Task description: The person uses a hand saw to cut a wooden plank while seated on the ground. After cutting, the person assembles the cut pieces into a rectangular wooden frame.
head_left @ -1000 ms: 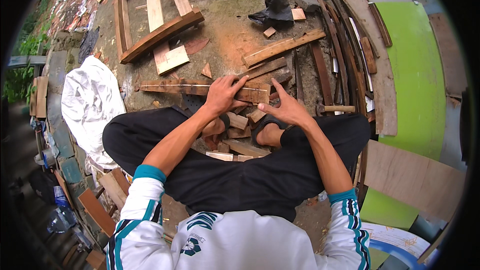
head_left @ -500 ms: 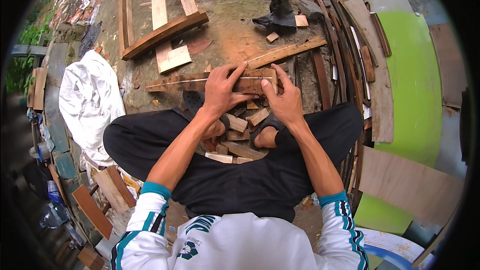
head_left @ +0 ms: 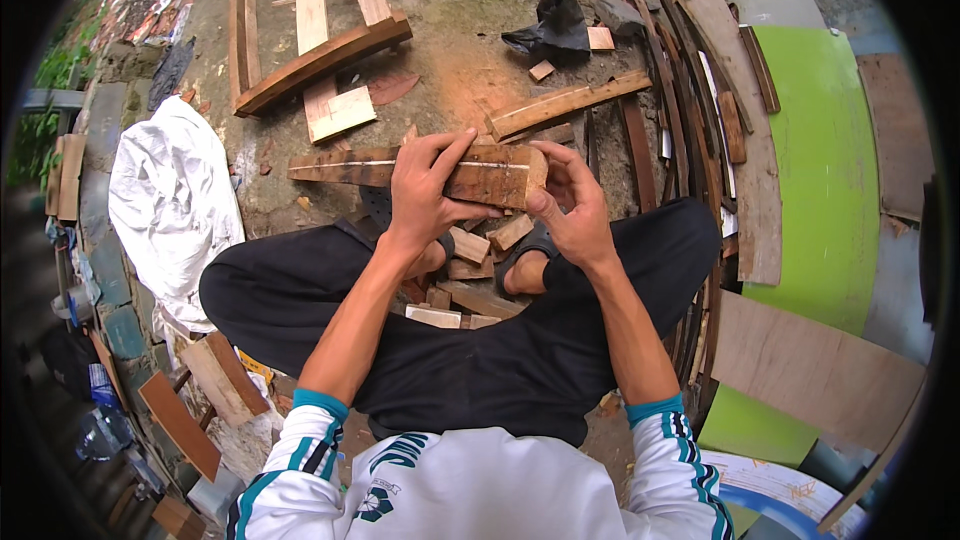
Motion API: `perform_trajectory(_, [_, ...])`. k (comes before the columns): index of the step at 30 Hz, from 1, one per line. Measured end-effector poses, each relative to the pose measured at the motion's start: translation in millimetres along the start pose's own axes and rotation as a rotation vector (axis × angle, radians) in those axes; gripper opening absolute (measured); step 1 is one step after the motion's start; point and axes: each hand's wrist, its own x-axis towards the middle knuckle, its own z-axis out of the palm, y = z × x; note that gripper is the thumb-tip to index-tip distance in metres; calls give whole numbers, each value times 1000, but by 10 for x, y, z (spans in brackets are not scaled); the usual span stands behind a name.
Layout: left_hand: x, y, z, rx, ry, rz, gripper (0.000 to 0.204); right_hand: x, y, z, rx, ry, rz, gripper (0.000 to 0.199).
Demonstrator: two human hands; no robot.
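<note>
A weathered wooden plank point(head_left: 490, 176) with a pale line along its length lies across in front of me, held above the ground between both hands. My left hand point(head_left: 428, 183) is wrapped over its middle, thumb at the near edge. My right hand point(head_left: 572, 202) grips the right end, thumb and fingers closed on the corner. Just beyond the plank, a second wooden strip point(head_left: 570, 105) with a similar pale line rests on the ground, slanting up to the right. Several short wood offcuts point(head_left: 470, 243) lie between my feet.
A wooden frame point(head_left: 322, 68) lies at the far left with loose boards by it. White cloth point(head_left: 172, 210) is heaped at left. A black plastic piece point(head_left: 550, 25) sits beyond the strip. Long dark slats point(head_left: 690, 90) and a green panel point(head_left: 825, 170) line the right side.
The plank has rolled slightly, so more of its broad face and right end shows. My right hand has shifted a little right and nearer, onto the end corner.
</note>
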Motion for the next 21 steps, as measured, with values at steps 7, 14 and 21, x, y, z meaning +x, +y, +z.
perform_trajectory(7, [-73, 45, 87, -41, 9, 3, 92, -14, 51, 18, -1, 22, 128, 40])
perform_trajectory(14, [-138, 75, 271, -16, -61, 18, 88, 38, -28, -137, -504, 63, 155, 45])
perform_trajectory(21, [-396, 46, 515, -59, -159, 80, 82, 124, 119, -265, -761, -238, 400, 59])
